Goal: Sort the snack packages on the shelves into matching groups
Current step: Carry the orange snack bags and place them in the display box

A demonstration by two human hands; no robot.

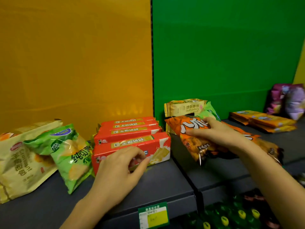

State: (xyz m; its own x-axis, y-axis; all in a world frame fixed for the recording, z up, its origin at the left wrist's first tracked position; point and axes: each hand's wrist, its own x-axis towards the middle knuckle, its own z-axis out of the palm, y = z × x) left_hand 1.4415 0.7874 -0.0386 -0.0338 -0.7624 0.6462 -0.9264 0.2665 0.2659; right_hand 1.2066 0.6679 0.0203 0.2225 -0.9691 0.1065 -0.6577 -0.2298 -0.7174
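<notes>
Several red cracker packs (132, 129) lie stacked in the middle of the dark shelf (161, 180). My left hand (120, 167) rests against the front pack, fingers curled on its lower edge. My right hand (216, 131) grips an orange snack bag (193, 139) on the right shelf section. Behind that bag stand a yellow croissant bag (183, 107) and a green chip bag (209, 111). On the left lie another yellow croissant bag (18, 164) and a green chip bag (69, 156).
Orange cracker packs (264, 121) lie stacked at the far right, with purple bags (287, 101) behind them. A yellow back panel (74, 55) and a green back panel (222, 52) close the rear. A price tag (153, 215) hangs on the shelf edge; green packages (234, 214) fill the shelf below.
</notes>
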